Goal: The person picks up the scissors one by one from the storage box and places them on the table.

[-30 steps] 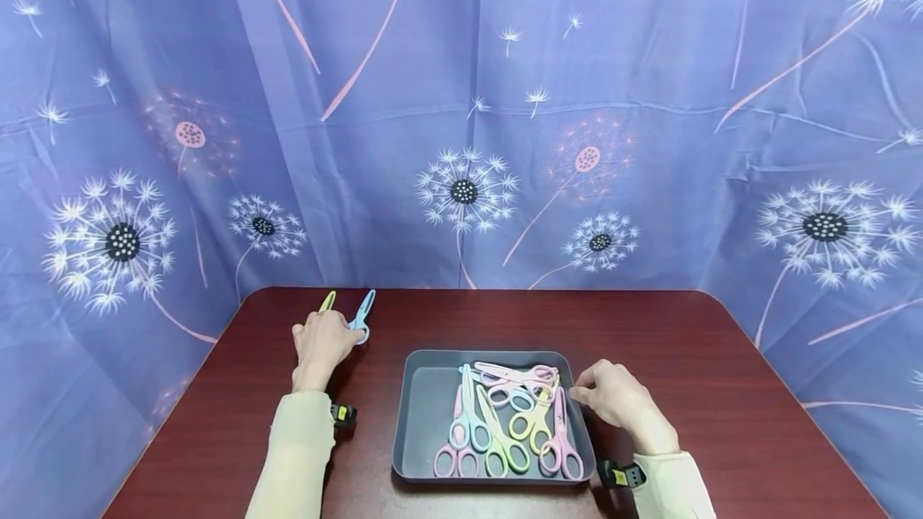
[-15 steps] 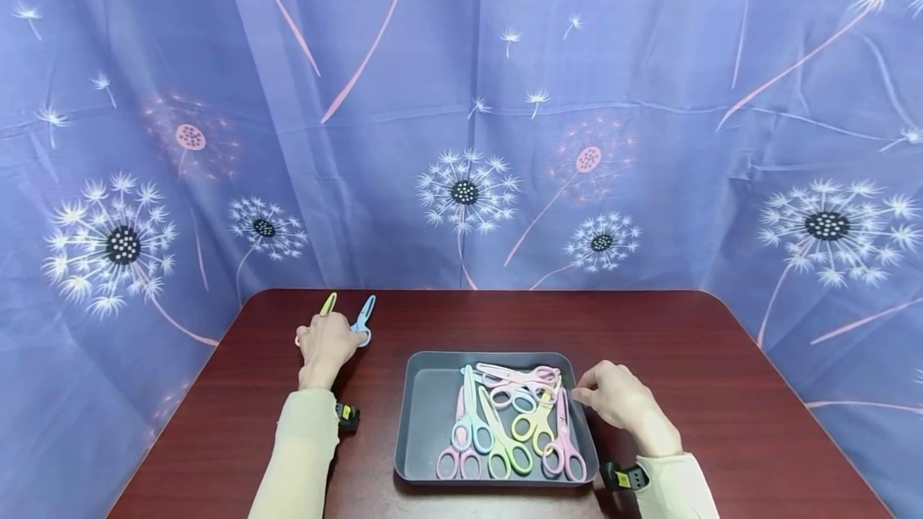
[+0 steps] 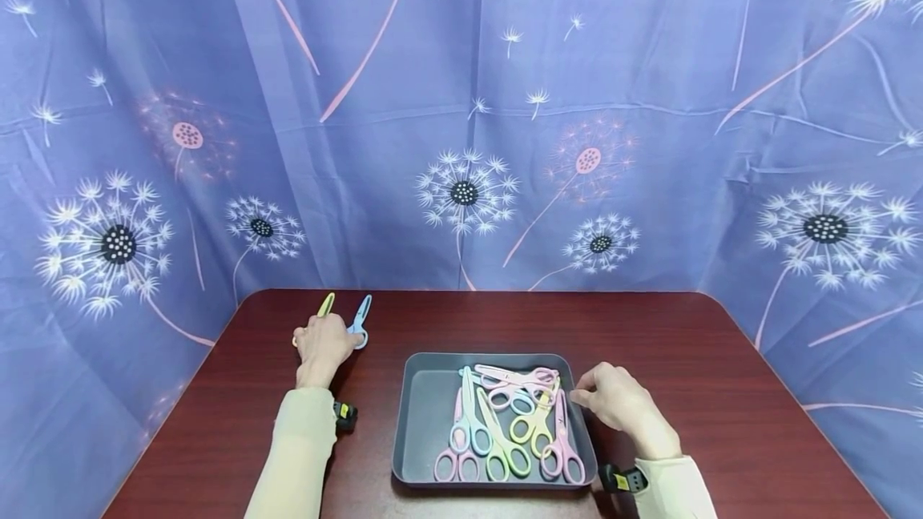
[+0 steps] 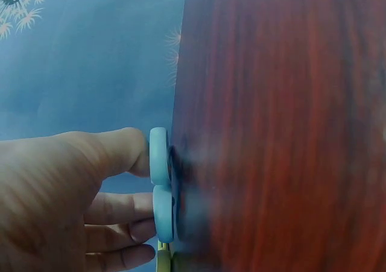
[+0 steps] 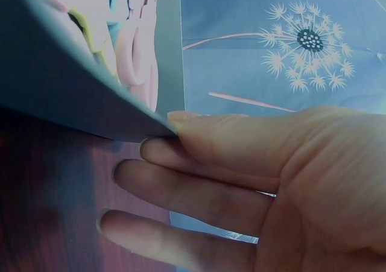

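In the head view my left hand (image 3: pixel 322 345) is at the far left of the table, over the handles of blue scissors (image 3: pixel 361 319). Up close in the left wrist view, its thumb and a finger touch the two blue handle loops (image 4: pixel 160 157), which lie flat on the table. Beside these lie yellow-green scissors (image 3: pixel 327 305), their handles mostly covered by the hand. My right hand (image 3: pixel 614 396) pinches the right rim of a grey tray (image 3: pixel 425 423) between thumb and index finger. Pink, blue, green and yellow scissors (image 3: pixel 509 451) lie piled in the tray's middle and right.
The dark red wooden table (image 3: pixel 649 327) carries everything. A blue curtain (image 3: pixel 375 207) with a dandelion print hangs behind its far edge and along both sides.
The blue scissors have shifted slightly toward me, with the left hand staying over their handles. My right hand and the tray look unmoved.
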A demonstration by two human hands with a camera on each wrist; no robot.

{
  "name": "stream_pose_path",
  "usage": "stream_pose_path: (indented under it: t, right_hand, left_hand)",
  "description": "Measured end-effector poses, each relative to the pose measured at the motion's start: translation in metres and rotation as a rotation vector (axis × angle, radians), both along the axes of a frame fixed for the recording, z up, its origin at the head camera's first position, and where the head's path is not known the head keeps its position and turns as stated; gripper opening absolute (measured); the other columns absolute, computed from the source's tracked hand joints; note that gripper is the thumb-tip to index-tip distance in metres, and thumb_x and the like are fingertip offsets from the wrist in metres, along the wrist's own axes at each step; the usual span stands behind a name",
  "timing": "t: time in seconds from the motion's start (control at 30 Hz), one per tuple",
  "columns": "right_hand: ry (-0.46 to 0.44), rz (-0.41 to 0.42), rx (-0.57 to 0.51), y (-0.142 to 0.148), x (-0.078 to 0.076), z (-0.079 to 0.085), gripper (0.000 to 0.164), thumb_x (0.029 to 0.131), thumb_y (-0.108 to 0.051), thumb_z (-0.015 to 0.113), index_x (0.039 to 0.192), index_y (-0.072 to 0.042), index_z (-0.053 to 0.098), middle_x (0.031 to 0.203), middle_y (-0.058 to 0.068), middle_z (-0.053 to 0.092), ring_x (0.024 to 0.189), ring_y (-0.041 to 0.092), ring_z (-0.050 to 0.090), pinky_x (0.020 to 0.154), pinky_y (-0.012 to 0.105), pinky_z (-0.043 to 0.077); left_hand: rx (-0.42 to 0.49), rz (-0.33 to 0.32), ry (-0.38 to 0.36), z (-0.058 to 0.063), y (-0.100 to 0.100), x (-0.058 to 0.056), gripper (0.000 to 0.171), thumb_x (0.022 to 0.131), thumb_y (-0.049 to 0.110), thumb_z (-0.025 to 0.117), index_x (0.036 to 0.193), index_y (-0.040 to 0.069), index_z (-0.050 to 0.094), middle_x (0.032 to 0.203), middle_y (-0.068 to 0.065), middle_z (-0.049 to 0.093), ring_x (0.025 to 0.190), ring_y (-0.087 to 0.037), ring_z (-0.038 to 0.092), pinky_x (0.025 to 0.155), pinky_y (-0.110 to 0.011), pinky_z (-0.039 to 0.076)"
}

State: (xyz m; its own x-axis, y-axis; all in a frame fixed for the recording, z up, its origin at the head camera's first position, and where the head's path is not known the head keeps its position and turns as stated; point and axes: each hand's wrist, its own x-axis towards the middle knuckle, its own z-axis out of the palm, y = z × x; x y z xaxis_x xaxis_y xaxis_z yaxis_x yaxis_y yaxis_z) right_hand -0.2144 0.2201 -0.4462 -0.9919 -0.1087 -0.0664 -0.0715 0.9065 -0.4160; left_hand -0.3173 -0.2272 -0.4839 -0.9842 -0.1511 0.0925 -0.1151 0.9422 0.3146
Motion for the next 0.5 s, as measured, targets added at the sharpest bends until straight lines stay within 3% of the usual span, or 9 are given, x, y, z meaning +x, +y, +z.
stream_pose_path:
  t: [0.5]
  right_hand:
    - [0.010, -0.001, -0.001, -0.0015, 0.0025, -0.0001, 0.012, 0.083, -0.021, 0.074, 0.071, -0.021, 0.071, 0.069, -0.006, 0.062, 0.066, 0.014, 0.052, 0.058, 0.038, 0.042]
  left_hand:
    - [-0.006, 0.011, -0.021, 0.0001, 0.0024, 0.0013, 0.032, 0.076, 0.032, 0.074, 0.062, 0.008, 0.059, 0.072, -0.015, 0.054, 0.084, -0.037, 0.052, 0.075, -0.058, 0.035]
